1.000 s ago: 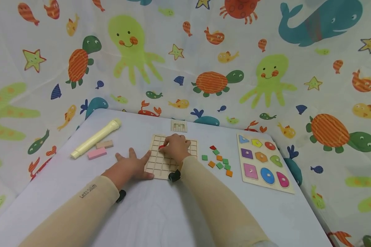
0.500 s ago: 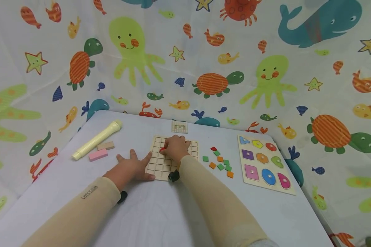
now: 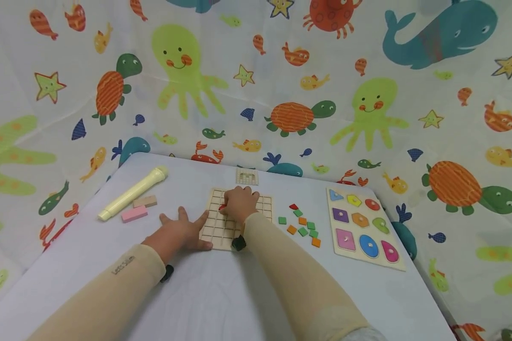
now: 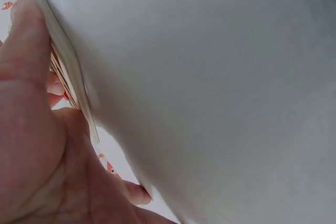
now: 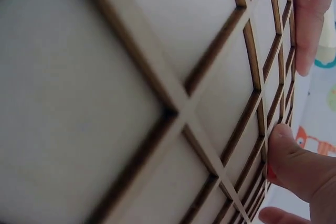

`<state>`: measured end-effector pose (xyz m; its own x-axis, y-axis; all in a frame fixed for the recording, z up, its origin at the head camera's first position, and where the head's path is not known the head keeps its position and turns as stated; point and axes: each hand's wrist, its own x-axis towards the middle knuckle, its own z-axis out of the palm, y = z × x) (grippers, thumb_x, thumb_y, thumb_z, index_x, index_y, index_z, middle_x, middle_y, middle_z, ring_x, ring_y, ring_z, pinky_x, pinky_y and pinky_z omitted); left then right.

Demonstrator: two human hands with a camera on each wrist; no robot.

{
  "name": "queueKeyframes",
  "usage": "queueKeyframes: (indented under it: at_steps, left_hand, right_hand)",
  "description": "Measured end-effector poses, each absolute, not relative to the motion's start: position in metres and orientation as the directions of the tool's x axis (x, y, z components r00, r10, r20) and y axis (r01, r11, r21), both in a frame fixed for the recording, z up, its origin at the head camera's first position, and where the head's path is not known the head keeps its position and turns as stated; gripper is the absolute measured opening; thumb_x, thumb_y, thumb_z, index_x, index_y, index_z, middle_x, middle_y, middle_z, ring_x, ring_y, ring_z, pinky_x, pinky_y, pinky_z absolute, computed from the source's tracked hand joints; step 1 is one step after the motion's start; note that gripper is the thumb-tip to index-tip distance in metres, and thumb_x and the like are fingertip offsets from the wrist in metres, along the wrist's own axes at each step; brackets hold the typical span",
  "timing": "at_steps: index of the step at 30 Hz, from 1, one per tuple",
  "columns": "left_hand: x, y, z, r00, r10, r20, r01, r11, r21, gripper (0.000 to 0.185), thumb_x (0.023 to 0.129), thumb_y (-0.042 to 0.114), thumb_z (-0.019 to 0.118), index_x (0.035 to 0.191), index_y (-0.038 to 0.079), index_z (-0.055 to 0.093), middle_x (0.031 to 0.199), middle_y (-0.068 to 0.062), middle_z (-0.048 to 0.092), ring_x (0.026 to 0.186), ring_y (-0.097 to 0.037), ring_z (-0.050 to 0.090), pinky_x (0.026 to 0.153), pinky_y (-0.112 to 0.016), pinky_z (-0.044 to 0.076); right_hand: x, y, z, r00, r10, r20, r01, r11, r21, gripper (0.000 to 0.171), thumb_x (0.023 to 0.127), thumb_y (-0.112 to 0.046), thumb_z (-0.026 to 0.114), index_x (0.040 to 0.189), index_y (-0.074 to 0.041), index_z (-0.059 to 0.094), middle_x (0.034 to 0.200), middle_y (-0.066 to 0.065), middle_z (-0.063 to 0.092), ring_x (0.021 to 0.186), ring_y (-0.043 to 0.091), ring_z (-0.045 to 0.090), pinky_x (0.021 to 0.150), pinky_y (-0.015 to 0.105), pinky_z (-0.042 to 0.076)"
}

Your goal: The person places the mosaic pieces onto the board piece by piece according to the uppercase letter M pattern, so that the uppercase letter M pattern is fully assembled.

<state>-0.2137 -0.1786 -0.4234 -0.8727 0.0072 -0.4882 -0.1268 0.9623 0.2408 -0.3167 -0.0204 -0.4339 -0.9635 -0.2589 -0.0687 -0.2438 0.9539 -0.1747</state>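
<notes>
White cloth covers the surface [image 3: 222,293], and a sea-creature print curtain hangs behind it. The right hand [image 3: 239,204] rests on the wooden grid board [image 3: 222,229], its fingers curled round a small red tile [image 3: 222,207] that it pinches against a cell in the upper left part of the grid; in the right wrist view a fingertip [image 5: 281,140] presses down beside the lattice with a sliver of red under it. The left hand [image 3: 181,232] lies flat and spread on the surface, its thumb and fingers against the board's left edge, apparently steadying it.

Judging by what shows, the filling of the grid has barely begun: every cell not hidden by the hand looks bare, and the red tile seems to be the first piece going in, not yet let go. Just right of the board lie loose tiles [image 3: 302,221], green, orange and one red, still to be placed. Further right sits a shape puzzle [image 3: 362,227] with all its pieces seated. Beyond the board is a small pattern card [image 3: 246,176]; to the left, a cream tube [image 3: 132,192], a tan block [image 3: 145,201] and a pink block [image 3: 134,213].
</notes>
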Motion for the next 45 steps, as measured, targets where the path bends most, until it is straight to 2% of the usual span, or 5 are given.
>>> queueKeyframes:
  at_steps: [8, 14, 21, 35, 45]
  left_hand:
    - [-0.212, -0.174, -0.426, -0.877, 0.002, -0.481, -0.132, 0.960, 0.245, 0.111, 0.083, 0.073, 0.077, 0.171, 0.038, 0.018, 0.171, -0.039, -0.005, 0.144, -0.082, -0.007, 0.091, -0.099, 0.027]
    - [-0.210, -0.174, -0.428, -0.874, -0.005, -0.486, -0.137, 0.962, 0.237, 0.111, 0.084, 0.073, 0.076, 0.171, 0.036, 0.019, 0.170, -0.041, -0.004, 0.143, -0.084, -0.005, 0.092, -0.098, 0.029]
    - [-0.203, -0.173, -0.427, -0.865, 0.003, -0.502, -0.134, 0.962, 0.236, 0.109, 0.085, 0.071, 0.077, 0.171, 0.033, 0.021, 0.169, -0.044, -0.002, 0.140, -0.086, -0.002, 0.093, -0.097, 0.029]
    - [-0.201, -0.175, -0.422, -0.875, 0.008, -0.485, -0.113, 0.969, 0.219, 0.108, 0.087, 0.071, 0.074, 0.171, 0.031, 0.019, 0.168, -0.045, -0.001, 0.139, -0.087, 0.001, 0.094, -0.096, 0.031]
    - [-0.208, -0.174, -0.428, -0.872, 0.009, -0.490, -0.108, 0.972, 0.209, 0.112, 0.087, 0.074, 0.073, 0.172, 0.030, 0.015, 0.167, -0.047, -0.004, 0.138, -0.088, 0.000, 0.098, -0.095, 0.028]
  right_hand:
    - [-0.313, -0.013, -0.435, -0.961, -0.271, -0.062, -0.262, 0.957, -0.124, 0.025, 0.087, -0.052, 0.085, 0.099, -0.030, 0.079, 0.107, -0.003, 0.068, 0.112, 0.026, 0.054, 0.104, 0.055, 0.039]
    - [-0.316, -0.009, -0.438, -0.951, -0.289, -0.109, -0.262, 0.942, -0.211, 0.012, 0.094, -0.038, 0.083, 0.102, -0.029, 0.083, 0.109, -0.004, 0.070, 0.111, 0.025, 0.050, 0.109, 0.058, 0.034]
    - [-0.311, -0.005, -0.444, -0.941, -0.306, -0.146, -0.268, 0.935, -0.232, 0.023, 0.103, -0.027, 0.072, 0.119, -0.041, 0.082, 0.132, -0.004, 0.071, 0.124, 0.026, 0.049, 0.114, 0.059, 0.031]
    - [-0.298, 0.000, -0.430, -0.910, -0.358, -0.209, -0.338, 0.933, -0.125, 0.034, 0.097, -0.050, 0.076, 0.131, -0.047, 0.074, 0.133, -0.003, 0.066, 0.123, 0.024, 0.045, 0.113, 0.054, 0.033]
    - [-0.285, 0.008, -0.413, -0.945, -0.291, -0.148, -0.273, 0.953, -0.133, 0.054, 0.095, -0.066, 0.070, 0.145, -0.047, 0.064, 0.148, 0.000, 0.058, 0.141, 0.031, 0.041, 0.117, 0.059, 0.031]
